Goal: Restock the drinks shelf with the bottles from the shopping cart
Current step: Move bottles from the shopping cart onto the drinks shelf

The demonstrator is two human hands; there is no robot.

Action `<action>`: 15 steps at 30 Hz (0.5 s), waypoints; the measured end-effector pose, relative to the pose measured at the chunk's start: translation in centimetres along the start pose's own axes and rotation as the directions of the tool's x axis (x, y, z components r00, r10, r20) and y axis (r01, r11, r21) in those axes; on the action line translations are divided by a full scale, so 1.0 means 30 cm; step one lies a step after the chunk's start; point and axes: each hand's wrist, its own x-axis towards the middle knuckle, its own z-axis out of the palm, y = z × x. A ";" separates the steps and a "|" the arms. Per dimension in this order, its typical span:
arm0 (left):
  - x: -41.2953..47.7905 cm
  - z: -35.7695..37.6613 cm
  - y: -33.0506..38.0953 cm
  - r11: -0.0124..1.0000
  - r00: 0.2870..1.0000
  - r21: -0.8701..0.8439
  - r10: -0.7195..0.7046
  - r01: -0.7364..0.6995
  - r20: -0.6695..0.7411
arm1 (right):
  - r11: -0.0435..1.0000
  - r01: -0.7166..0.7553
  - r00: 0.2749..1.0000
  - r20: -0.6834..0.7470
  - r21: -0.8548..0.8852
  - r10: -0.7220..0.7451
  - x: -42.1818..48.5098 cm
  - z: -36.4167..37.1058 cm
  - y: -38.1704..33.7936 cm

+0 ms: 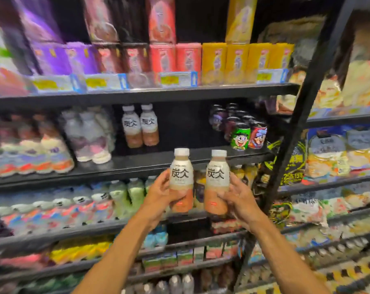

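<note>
Bottles, two alike in white-capped plastic with a cream label of bold black characters over a tan-orange lower half, are held upright side by side: the left bottle (181,177) and the right bottle (217,179), near each other with a narrow gap between. Their long axes run vertically, caps up, labels facing the camera. Each is gripped around its lower half. The left hand (158,196) wraps fingers and thumb round the left bottle from its outer side, and the right hand (239,198) clamps the right bottle the same way from the other side.

The caps sit level with the front lip of the black metal middle shelf (179,161), so the bases hang below the board. The open spot lies up and away from the hands. It is a bare, dark stretch of board, directly behind the held bottles.

At the left end of that stretch stands the shelved pair (140,126), two matching cream-and-tan bottles set well back, upright and touching. At its right end are the cartoon cans (240,135), small printed tins stacked in a cluster. By my reading, the coming move is a lift over the lip and a push straight back. The left bottle is nearer the shelved pair and would seat beside it, while the right bottle must stay short of the cans. The shopping cart is out of view.
</note>
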 end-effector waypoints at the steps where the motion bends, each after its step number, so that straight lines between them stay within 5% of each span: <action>1: -0.005 -0.052 0.030 1.000 1.000 0.004 0.013 -0.013 -0.024 | 1.000 0.009 1.000 0.018 0.023 -0.009 0.025 0.061 -0.005; 15: 0.129 -0.479 0.271 0.972 0.960 0.191 0.177 -0.136 -0.218 | 0.988 0.137 0.972 0.202 -0.079 -0.118 0.383 0.541 -0.113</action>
